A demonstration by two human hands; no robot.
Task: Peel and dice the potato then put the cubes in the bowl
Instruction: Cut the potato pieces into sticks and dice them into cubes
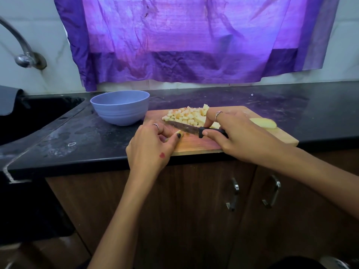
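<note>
A wooden cutting board [196,146] lies at the counter's front edge. A heap of pale potato cubes [187,115] sits on its far side. My right hand [239,134] grips a black-handled knife [186,129], its blade lying flat-angled just in front of the cubes. My left hand [153,144] pinches a small potato piece [178,133] near the blade's edge. A peeled potato chunk [263,123] rests on the board's right end. The light blue bowl [120,107] stands left of the board; I see nothing inside it from here.
A black sink [33,115] with a steel tap [23,53] lies at the left. The dark counter [272,98] stretches to the right. A purple cloth [184,35] hangs behind. Wooden cabinet doors with metal handles [233,195] are below.
</note>
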